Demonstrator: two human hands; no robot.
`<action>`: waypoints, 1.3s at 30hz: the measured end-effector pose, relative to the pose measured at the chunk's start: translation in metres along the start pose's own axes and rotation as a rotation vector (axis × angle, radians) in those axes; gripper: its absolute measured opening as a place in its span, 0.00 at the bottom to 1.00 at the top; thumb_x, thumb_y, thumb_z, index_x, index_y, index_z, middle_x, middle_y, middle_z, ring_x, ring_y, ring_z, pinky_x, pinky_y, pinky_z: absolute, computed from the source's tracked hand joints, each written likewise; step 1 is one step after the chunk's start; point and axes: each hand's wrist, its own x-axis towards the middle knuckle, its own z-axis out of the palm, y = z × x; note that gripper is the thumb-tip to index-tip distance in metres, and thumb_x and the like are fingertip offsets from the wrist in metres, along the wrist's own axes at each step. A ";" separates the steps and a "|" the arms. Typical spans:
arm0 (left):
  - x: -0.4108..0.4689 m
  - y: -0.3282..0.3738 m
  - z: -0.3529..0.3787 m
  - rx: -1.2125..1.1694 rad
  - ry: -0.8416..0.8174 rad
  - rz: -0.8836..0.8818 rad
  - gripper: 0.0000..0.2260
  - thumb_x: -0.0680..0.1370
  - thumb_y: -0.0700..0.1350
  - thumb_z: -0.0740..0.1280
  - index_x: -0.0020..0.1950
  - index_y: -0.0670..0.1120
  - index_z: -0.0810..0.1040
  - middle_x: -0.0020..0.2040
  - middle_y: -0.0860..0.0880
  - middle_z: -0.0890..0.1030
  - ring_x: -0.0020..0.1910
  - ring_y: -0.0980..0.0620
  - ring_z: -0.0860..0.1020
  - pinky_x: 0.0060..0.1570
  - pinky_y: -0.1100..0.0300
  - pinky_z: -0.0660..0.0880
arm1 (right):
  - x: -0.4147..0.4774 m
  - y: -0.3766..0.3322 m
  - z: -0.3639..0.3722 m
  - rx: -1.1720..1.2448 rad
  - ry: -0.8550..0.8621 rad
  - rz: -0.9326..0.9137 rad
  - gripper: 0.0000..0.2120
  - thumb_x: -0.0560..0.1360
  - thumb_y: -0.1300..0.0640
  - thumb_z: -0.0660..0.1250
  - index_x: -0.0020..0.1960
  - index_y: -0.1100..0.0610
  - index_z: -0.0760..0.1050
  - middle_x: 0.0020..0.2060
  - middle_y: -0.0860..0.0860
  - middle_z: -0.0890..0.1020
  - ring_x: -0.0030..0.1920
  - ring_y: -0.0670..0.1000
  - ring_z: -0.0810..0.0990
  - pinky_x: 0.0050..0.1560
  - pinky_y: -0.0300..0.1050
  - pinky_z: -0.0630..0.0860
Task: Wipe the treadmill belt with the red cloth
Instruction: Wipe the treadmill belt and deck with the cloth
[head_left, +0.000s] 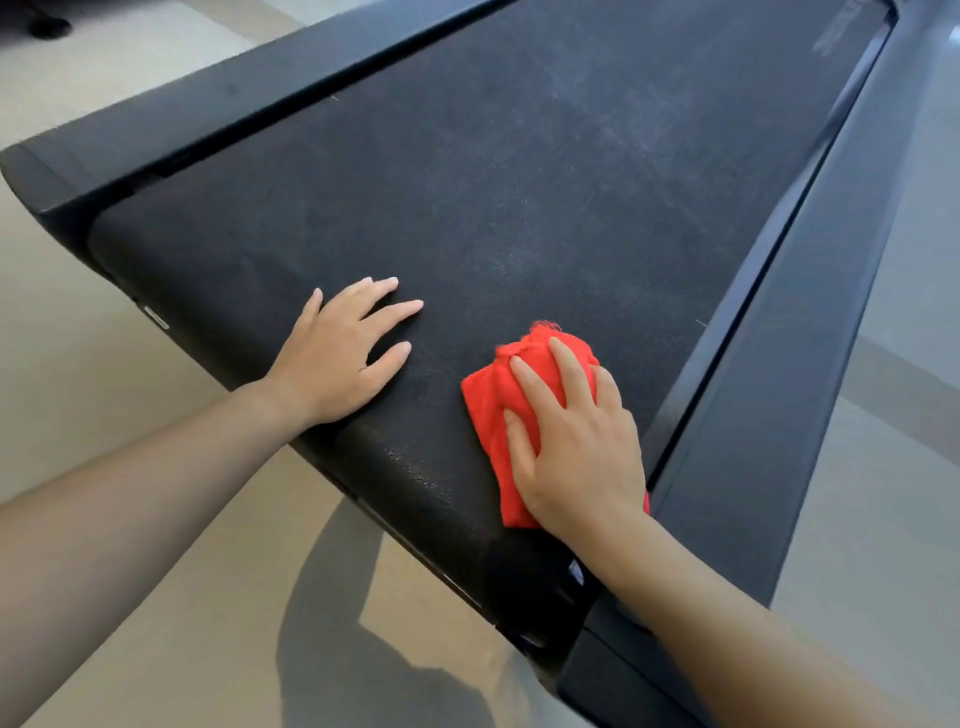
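The black treadmill belt (519, 197) fills the middle of the head view and runs away to the upper right. A folded red cloth (491, 400) lies flat on the belt near its rear end, towards the right rail. My right hand (576, 441) presses down on the cloth with fingers spread over it. My left hand (337, 353) rests flat on the bare belt to the left of the cloth, fingers apart, holding nothing. A lighter dusty patch shows on the belt further up.
Dark side rails border the belt, one at the left (218, 104) and one at the right (753, 415). The rear end cap (540, 618) is close to me. Pale tiled floor (156, 597) surrounds the machine.
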 end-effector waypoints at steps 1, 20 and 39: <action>0.000 -0.004 -0.001 -0.003 0.001 -0.011 0.21 0.79 0.53 0.58 0.72 0.56 0.65 0.75 0.52 0.61 0.75 0.51 0.55 0.71 0.41 0.49 | 0.007 -0.003 0.001 -0.003 -0.005 -0.008 0.22 0.78 0.44 0.56 0.72 0.41 0.63 0.74 0.50 0.61 0.69 0.61 0.61 0.55 0.55 0.70; 0.079 -0.075 -0.016 0.075 -0.065 0.079 0.22 0.79 0.52 0.57 0.73 0.53 0.62 0.75 0.50 0.60 0.75 0.48 0.56 0.71 0.42 0.49 | 0.114 -0.063 0.023 -0.028 -0.014 0.170 0.24 0.78 0.46 0.56 0.74 0.44 0.61 0.76 0.53 0.58 0.72 0.63 0.57 0.59 0.57 0.66; 0.087 -0.080 -0.011 0.025 0.013 0.104 0.21 0.78 0.53 0.58 0.71 0.55 0.66 0.73 0.52 0.63 0.73 0.53 0.58 0.70 0.43 0.50 | 0.163 -0.062 0.032 -0.006 0.078 0.183 0.24 0.76 0.45 0.57 0.71 0.43 0.63 0.74 0.52 0.60 0.68 0.61 0.63 0.57 0.55 0.67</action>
